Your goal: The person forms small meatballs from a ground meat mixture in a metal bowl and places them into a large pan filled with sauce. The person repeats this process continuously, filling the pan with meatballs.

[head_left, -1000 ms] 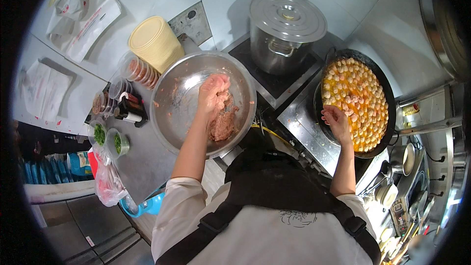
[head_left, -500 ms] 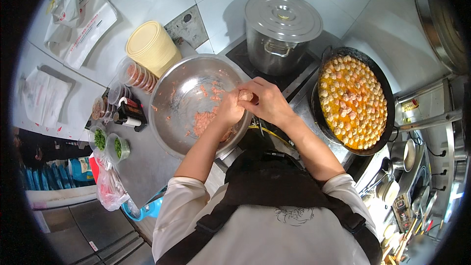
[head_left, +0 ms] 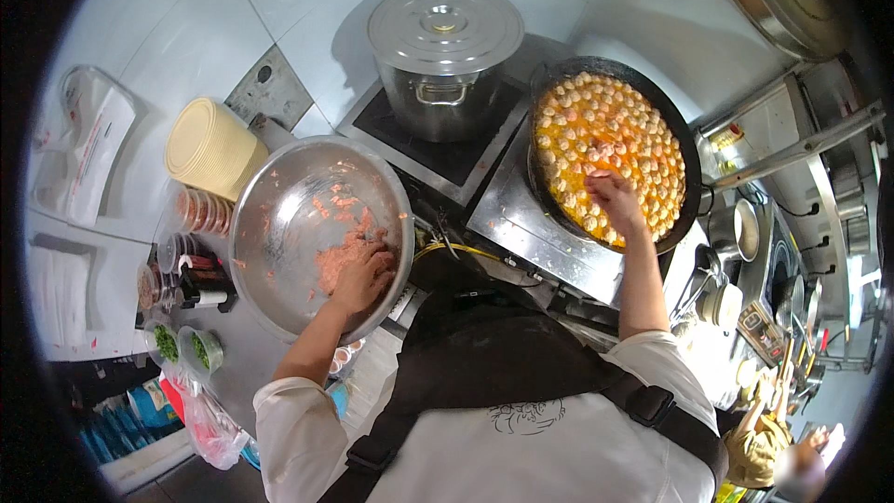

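In a wide steel mixing bowl (head_left: 270,284) on the left, a heap of pink minced meat (head_left: 343,261) lies against the near right side, with scraps smeared on the wall. My left hand (head_left: 358,281) reaches into it, fingers curled into the meat and partly hidden. My right hand (head_left: 615,200) hangs over a large black pan (head_left: 694,163) on the right, its fingers loosely bent and slightly apart, with nothing visible in them. Many small meatballs (head_left: 652,135) cover the orange liquid in the pan; some near my fingertips look pinker than the rest.
A lidded steel stockpot (head_left: 445,56) stands on a cooktop behind. Stacked cream lids (head_left: 212,144), clear tubs (head_left: 200,211) and cups of chopped greens (head_left: 200,349) line the bowl's left. Ladles and pots crowd the far right, where another person (head_left: 759,447) shows at the lower edge.
My hands were together over the bowl, a meatball squeezed at my left fist. Now they are apart: the left down in the minced meat, the right over the pan. The view has shifted rightward.
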A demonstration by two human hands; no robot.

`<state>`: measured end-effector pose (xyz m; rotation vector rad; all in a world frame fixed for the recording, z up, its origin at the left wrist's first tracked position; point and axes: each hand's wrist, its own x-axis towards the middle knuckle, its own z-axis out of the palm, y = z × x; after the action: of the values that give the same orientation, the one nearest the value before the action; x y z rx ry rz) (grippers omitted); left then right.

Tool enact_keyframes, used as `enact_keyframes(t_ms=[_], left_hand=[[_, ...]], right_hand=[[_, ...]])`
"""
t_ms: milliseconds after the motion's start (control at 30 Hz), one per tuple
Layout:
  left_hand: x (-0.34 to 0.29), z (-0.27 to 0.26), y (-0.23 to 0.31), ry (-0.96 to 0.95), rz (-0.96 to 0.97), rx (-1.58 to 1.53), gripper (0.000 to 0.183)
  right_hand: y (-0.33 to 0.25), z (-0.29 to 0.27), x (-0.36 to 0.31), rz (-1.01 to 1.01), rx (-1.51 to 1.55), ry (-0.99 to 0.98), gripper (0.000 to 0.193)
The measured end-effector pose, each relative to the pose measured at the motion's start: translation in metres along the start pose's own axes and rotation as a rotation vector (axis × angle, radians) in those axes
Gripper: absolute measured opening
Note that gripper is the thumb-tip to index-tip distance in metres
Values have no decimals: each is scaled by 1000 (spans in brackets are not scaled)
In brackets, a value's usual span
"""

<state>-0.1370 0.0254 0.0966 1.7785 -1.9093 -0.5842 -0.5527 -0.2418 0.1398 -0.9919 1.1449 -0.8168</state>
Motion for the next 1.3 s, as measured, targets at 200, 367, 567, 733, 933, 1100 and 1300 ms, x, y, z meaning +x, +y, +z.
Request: enact_keyframes(t_ms=[200,367,567,733,933,1100,1300], left_hand=[[14,26,-26,76,-54,289,14],[19,43,-60,77,-175,418,10],[39,22,-50,528,-277,-217,17],[40,-56,12,467,-508,-1488,17],[53,-72,26,763,-246,-1536,12],[61,-50,23,928,-362,-1133,11],[51,-68,20,776,-312,-1604,14]], right_hand=[[-19,-63,35,62,-488,325,59],[-36,-67,27,-166,-502,336,67],[-45,-36,-21,-257,-369,223,48],[-31,17,-36,-243,-314,91,38],[-21,56,-36,-294,-469,-104,35],[-20,64,-35,-279,-471,-155,32],[-17,58,-37,-262,-463,-150,30]])
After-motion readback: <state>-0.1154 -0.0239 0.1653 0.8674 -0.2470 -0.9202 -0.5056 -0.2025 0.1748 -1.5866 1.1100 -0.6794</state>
